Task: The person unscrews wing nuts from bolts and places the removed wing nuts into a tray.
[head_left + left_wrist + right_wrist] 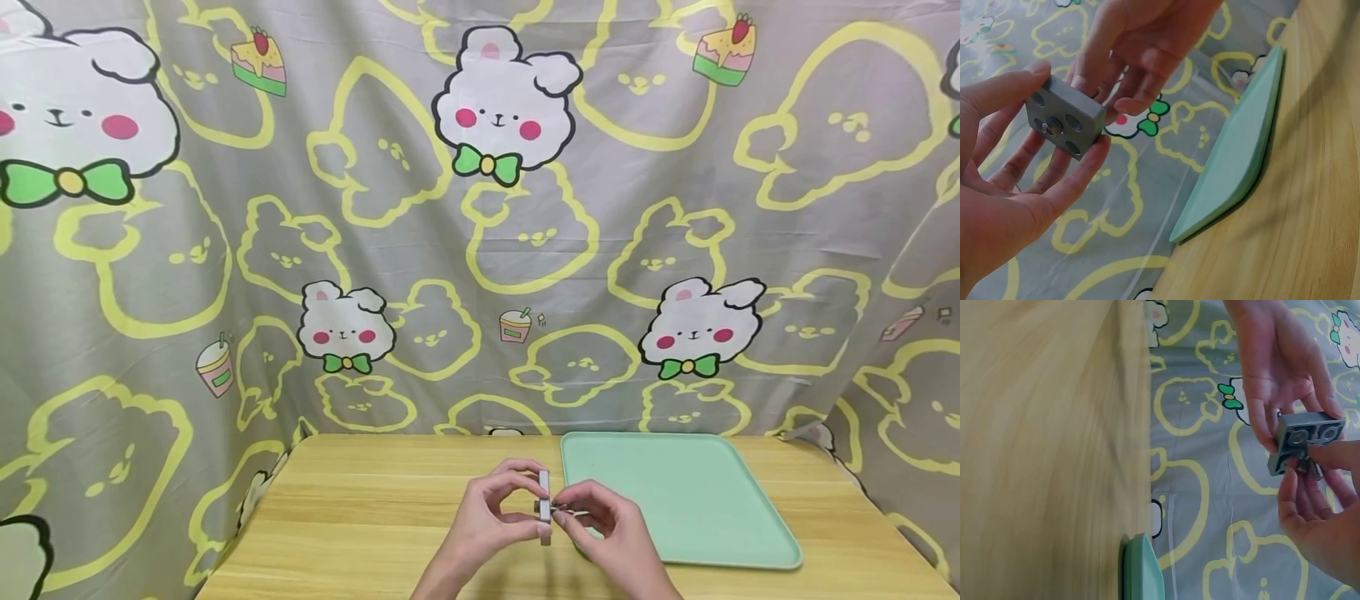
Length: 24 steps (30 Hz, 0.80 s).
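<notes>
A grey square block (pixel 1066 115) with several round holes is gripped by its edges between the thumb and fingers of my left hand (pixel 487 517). A screw-like metal piece (pixel 1053 127) sits at the middle of its face in the left wrist view. On the block's other side, my right hand (pixel 611 533) pinches small metal hardware (pixel 1302 464) against the recessed face. A threaded screw (pixel 1316 470) shows beside those fingertips in the right wrist view. Both hands are raised above the table, and the block stands on edge between them.
A light green tray (pixel 690 500) lies on the wooden table (pixel 345 500), to the right of and behind the hands. A grey cloth (pixel 420 250) with cartoon rabbits and yellow outlines hangs behind the table and at its sides.
</notes>
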Available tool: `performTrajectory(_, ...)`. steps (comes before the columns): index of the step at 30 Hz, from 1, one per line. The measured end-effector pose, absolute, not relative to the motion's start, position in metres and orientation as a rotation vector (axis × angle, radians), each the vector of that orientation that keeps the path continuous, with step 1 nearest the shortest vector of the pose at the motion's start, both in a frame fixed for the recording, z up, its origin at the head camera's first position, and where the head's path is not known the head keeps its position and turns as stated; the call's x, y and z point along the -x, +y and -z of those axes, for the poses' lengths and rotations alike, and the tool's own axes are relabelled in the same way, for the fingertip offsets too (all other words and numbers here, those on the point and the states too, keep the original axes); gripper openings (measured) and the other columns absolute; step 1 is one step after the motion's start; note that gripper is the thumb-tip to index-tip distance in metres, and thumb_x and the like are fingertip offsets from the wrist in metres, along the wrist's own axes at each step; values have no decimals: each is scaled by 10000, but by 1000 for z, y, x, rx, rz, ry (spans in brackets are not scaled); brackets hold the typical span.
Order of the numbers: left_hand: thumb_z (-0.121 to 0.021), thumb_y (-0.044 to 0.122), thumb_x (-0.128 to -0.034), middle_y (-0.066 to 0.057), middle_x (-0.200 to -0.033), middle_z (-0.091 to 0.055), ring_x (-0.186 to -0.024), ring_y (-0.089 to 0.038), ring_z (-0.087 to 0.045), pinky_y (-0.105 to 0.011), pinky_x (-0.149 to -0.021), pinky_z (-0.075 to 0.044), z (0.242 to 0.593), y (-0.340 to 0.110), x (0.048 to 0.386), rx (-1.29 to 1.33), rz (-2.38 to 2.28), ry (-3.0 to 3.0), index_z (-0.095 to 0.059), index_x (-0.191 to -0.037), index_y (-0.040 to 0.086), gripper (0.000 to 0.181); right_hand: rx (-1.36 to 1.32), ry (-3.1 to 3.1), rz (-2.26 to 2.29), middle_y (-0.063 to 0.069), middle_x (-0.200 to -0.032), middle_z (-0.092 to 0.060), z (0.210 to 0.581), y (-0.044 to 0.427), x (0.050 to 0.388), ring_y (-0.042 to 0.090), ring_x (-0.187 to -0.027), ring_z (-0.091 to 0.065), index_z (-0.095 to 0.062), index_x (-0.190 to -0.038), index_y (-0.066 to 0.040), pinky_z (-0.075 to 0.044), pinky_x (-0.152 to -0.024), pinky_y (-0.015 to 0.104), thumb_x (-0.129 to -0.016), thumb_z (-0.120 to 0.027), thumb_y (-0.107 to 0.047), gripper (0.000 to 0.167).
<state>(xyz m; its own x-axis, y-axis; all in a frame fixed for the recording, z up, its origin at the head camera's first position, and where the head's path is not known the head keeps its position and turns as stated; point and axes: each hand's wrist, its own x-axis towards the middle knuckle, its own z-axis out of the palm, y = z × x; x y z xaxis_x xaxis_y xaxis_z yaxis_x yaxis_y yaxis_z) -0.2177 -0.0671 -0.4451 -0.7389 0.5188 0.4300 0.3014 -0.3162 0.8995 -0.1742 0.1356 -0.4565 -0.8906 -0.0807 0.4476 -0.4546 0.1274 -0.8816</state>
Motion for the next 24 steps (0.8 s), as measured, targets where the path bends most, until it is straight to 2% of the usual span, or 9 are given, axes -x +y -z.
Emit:
performTrajectory(4,-824,-54,-821,-277,-1362,-517,-1250,-325,-565,-516,-901,-617,443,-68,218,-1031,-2193,1742,-681,-1113,-98,328,-725,-2003,-1544,36,-1028,-717,463,135,176,170,-916,-699,-712,-1028,-123,-634,-753,256,-848,-770,113,303)
performTrajectory(8,-826,-43,-824,-261,-1365,-523,-1260,-330,-563,-514,-901,-619,441,-69,218,-1023,-2194,1743,-678,-1118,-98,334,-864,-1876,-1301,58,-1042,-702,468,135,180,162,-902,-679,-710,-1010,-134,-598,-765,187,-762,-802,181,411)
performTrajectory(11,-826,-41,-825,-251,-1365,-527,-1265,-326,-559,-509,-905,-619,440,-70,217,-1014,-2195,1733,-675,-1120,-104,337,-934,-1795,-1165,85,-1038,-690,471,136,184,178,-895,-673,-707,-1002,-132,-578,-799,156,-832,-796,96,298)
performTrajectory(15,-824,-34,-832,-243,-1369,-531,-1279,-331,-547,-487,-907,-623,439,-70,217,-1004,-2196,1721,-674,-1123,-110,336,-1015,-1711,-1054,118,-1033,-670,470,136,187,228,-893,-669,-707,-995,-97,-572,-847,149,-990,-693,-117,25)
performTrajectory(18,-823,-29,-836,-236,-1374,-534,-1293,-340,-535,-466,-905,-626,439,-71,217,-991,-2194,1722,-673,-1124,-110,335,-1058,-1674,-1024,142,-1035,-660,467,135,187,244,-887,-667,-703,-987,-58,-573,-860,150,-1021,-640,-153,118)
performTrajectory(24,-824,-24,-836,-244,-1377,-530,-1298,-350,-525,-464,-911,-623,439,-71,216,-981,-2192,1723,-670,-1120,-113,335,-1056,-1670,-1008,144,-1025,-660,461,134,185,247,-874,-668,-698,-966,-45,-572,-860,151,-1021,-637,-146,130)
